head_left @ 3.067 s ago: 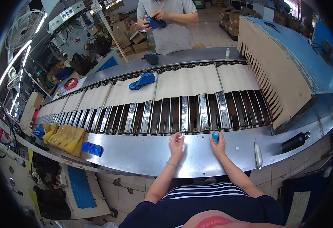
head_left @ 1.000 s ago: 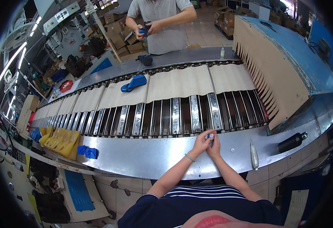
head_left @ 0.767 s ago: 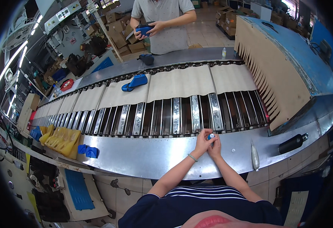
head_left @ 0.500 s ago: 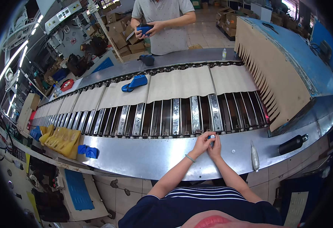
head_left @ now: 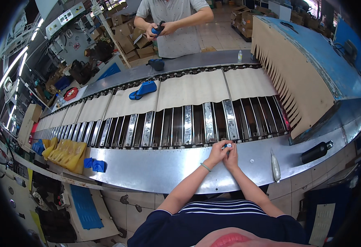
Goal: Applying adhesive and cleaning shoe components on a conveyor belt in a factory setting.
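My left hand [head_left: 217, 154] and my right hand [head_left: 231, 158] meet over the near metal edge of the conveyor. Their fingers close together around a small blue item with a white round tip [head_left: 229, 145]; most of it is hidden, so its kind is unclear. A small white cap-like piece [head_left: 252, 161] lies on the metal to the right of my hands. Beyond it rests a slim, pointed silvery-white tube [head_left: 275, 168]. On the conveyor's pale cloth, farther off to the left, sits a blue shoe last [head_left: 143, 90].
Across the conveyor [head_left: 180, 123] a person [head_left: 172, 31] holds a dark and blue object. A dark blue item [head_left: 156, 64] and small bottle [head_left: 240, 55] stand on the far ledge. Right are a black bottle [head_left: 317, 153] and fringed blue housing [head_left: 312, 61]; left, yellow plastic [head_left: 67, 153] and blue pieces [head_left: 95, 164].
The co-worker has turned the blue object more upright in their hands. My hands keep their grip together, with slight finger movement. The whole view has shifted a little.
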{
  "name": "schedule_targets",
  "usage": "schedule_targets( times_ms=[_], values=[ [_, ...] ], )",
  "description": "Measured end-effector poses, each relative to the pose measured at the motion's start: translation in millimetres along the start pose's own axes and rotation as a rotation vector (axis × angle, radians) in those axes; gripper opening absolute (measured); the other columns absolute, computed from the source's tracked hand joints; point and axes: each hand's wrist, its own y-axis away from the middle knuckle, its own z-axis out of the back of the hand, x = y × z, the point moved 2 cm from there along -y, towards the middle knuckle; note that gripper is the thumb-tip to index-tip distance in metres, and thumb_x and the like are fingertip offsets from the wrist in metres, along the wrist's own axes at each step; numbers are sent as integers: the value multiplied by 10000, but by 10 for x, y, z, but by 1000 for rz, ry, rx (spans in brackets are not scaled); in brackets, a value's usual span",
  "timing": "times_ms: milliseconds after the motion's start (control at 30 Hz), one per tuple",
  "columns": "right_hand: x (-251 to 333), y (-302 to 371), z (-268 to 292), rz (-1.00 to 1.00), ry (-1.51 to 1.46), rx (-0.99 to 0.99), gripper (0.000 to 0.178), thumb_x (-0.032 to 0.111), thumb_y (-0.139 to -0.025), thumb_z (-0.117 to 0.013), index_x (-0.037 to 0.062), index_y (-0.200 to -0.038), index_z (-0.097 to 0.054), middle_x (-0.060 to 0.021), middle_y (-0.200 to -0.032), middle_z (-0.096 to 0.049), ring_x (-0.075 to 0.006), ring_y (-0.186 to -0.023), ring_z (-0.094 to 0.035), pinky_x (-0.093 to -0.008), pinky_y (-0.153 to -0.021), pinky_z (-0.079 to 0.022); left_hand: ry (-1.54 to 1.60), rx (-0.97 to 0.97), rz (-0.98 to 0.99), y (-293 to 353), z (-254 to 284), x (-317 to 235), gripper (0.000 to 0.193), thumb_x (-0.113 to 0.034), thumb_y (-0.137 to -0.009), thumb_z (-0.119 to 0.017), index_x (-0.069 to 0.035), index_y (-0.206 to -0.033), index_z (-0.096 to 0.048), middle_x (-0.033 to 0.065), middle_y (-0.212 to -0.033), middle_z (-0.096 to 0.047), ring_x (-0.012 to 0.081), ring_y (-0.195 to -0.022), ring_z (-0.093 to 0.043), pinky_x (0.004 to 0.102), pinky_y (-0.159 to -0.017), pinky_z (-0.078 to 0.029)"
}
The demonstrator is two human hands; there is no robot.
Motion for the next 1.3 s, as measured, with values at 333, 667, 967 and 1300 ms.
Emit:
schedule_targets(
  times_ms=[333, 667, 967, 1300],
  values=[
    [172, -72, 75, -56, -56, 1, 433, 223, -875, -758, 1, -1188, -558, -217, -1146, -589, -431, -1096, -577, -458, -935, -473, -4, -204, -36, 768, 479, 465, 558, -99, -953, -656, 16, -1460, -452, 202, -1533, -442, 320, -1455, -379, 413, -1166, -343],
    [340, -187, 956, -214, -250, -177, 524, 194, -764, -861, 44, -1219, -648, -115, -1096, -675, -244, -993, -650, -351, -846, -511, -699, -992, 77, 2591, 2074, 223, 270, -4, -997, -465, 34, -1201, -637, 181, -1067, -659, 275, -834, -638, 362, -767, -531],
    [-1221, -14, 3012, -541, 465, -738, 464, 170, -743, -856, 41, -1133, -641, -99, -903, -704, -230, -811, -673, -359, -747, -522, -920, -1012, 230, 2695, 1971, 430, 341, -239, -1029, -576, 27, -1237, -627, 99, -766, -541, 229, -669, -495, 385, -643, -439],
    [-1580, 412, 3189, -427, 417, -692, 762, 172, -770, -836, 31, -1409, -447, -237, -1252, -630, -385, -1101, -644, -419, -908, -508, -936, -985, 271, 2651, 1940, 396, 318, -209, -1005, -593, 31, -1206, -649, 110, -781, -572, 229, -688, -515, 383, -655, -445]
  ],
)
